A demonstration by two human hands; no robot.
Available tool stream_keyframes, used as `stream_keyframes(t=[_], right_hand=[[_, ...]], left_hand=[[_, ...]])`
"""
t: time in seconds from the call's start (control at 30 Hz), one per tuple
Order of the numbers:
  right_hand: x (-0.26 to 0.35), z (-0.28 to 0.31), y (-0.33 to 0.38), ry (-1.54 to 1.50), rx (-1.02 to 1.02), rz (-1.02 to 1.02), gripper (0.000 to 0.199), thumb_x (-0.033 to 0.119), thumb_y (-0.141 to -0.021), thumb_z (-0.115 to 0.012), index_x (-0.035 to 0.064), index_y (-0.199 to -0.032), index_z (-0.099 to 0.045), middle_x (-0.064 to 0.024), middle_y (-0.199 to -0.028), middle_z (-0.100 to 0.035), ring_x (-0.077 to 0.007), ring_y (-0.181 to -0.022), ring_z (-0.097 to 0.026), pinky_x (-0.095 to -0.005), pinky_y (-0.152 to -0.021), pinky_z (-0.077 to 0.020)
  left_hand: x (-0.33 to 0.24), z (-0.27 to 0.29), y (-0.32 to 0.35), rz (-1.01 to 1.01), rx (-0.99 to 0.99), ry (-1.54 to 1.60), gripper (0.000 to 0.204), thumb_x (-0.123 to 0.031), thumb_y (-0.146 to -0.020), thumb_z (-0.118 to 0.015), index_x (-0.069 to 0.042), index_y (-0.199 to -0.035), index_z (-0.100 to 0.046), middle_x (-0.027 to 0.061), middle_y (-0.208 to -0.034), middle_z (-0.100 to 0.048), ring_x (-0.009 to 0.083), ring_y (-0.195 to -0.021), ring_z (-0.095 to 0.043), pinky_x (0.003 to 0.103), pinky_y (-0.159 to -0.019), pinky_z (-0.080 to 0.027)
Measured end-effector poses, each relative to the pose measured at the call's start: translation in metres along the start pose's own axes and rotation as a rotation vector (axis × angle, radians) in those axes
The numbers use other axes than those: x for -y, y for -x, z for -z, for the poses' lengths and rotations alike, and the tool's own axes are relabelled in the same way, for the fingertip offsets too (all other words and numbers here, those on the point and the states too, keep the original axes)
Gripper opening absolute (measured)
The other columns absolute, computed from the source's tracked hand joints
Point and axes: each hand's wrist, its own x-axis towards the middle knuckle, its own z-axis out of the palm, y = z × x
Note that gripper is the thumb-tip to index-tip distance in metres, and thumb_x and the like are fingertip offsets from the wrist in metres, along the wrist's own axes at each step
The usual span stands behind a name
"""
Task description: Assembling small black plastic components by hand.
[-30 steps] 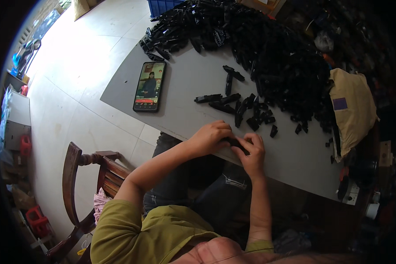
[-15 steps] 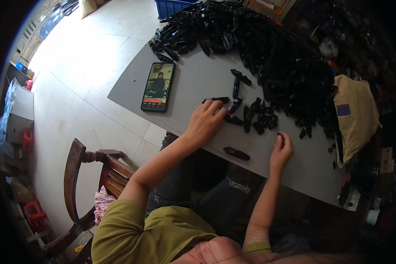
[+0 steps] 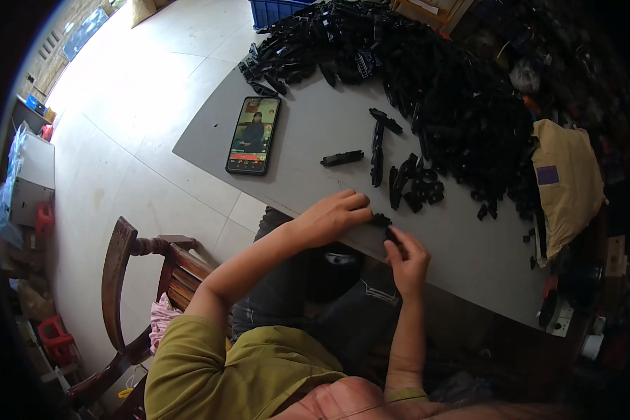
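Note:
At the near edge of the grey table [image 3: 297,126], my left hand [image 3: 337,217] has its fingers closed on the end of an elongated black plastic part [image 3: 380,220]. My right hand [image 3: 409,262] is close by on the right, thumb and forefinger pinching a small black piece [image 3: 392,236] near the other end of that part. Fingers partly cover both pieces. Just beyond the hands lie a single long black part [image 3: 342,159], two more end to end [image 3: 377,164], and a little cluster of small black pieces [image 3: 424,190].
A big heap of black plastic parts [image 3: 462,105] covers the table's far and right side. A phone [image 3: 253,136] with a lit screen lies at the left. A beige bag [image 3: 568,185] stands at the right edge. A wooden chair [image 3: 119,287] is at my left.
My left hand has drawn back toward the near edge with a black part. My right hand has come left to meet it. The part lying at the near edge no longer shows there.

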Motion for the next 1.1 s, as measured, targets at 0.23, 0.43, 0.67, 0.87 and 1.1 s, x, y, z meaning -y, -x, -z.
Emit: stream_keyframes(t=[0.23, 0.43, 0.67, 0.87, 1.1], right_hand=[[0.005, -0.007, -0.019, 0.494, -0.208, 0.414, 0.029, 0.006, -0.074, -0.074, 0.0039, -0.103, -0.067, -0.0095, -0.091, -0.059, -0.0273, -0.078, -0.06, -0.0348, -0.067, -0.0487], [0.015, 0.01, -0.01, 0.524, -0.13, 0.353, 0.029, 0.003, -0.07, -0.076, 0.0005, -0.098, -0.069, -0.0091, -0.083, -0.058, -0.0225, -0.076, -0.059, -0.0303, -0.065, -0.0465], [0.004, 0.007, -0.012, 0.528, -0.155, 0.352, 0.033, 0.004, -0.064, -0.079, 0.0032, -0.097, -0.072, -0.0076, -0.068, -0.054, -0.0212, -0.069, -0.055, -0.0321, -0.061, -0.0427], [0.0, 0.009, -0.026, 0.437, -0.112, 0.465, 0.033, 0.007, -0.064, -0.079, 0.005, -0.096, -0.073, -0.007, -0.066, -0.052, -0.0201, -0.064, -0.05, -0.0316, -0.058, -0.0408], [0.002, 0.012, -0.033, 0.369, -0.014, 0.312, 0.031, 0.016, -0.07, -0.079, 0.0081, -0.1, -0.072, -0.0064, -0.081, -0.059, -0.0229, -0.066, -0.054, -0.0331, -0.063, -0.0454]], left_hand=[[-0.006, 0.006, 0.001, -0.101, 0.114, 0.237, 0.026, -0.003, -0.072, -0.067, -0.006, -0.096, -0.056, 0.0106, -0.105, -0.058, 0.0306, -0.096, -0.055, 0.039, -0.081, -0.048], [-0.003, -0.003, 0.0, 0.163, 0.054, 0.359, 0.024, -0.008, -0.069, -0.073, -0.003, -0.089, -0.06, 0.0114, -0.09, -0.061, 0.0326, -0.091, -0.058, 0.04, -0.079, -0.048], [0.003, -0.003, -0.001, 0.128, 0.071, 0.417, 0.022, -0.001, -0.065, -0.075, -0.002, -0.084, -0.064, 0.0104, -0.09, -0.061, 0.0305, -0.091, -0.059, 0.038, -0.079, -0.049], [0.008, 0.0, -0.004, 0.122, 0.071, 0.417, 0.023, 0.0, -0.063, -0.076, -0.001, -0.083, -0.063, 0.0107, -0.089, -0.062, 0.0293, -0.089, -0.06, 0.037, -0.077, -0.049], [0.005, 0.003, -0.006, 0.097, 0.13, 0.391, 0.025, -0.003, -0.069, -0.075, -0.002, -0.091, -0.063, 0.0109, -0.09, -0.061, 0.0293, -0.09, -0.06, 0.037, -0.079, -0.049]])
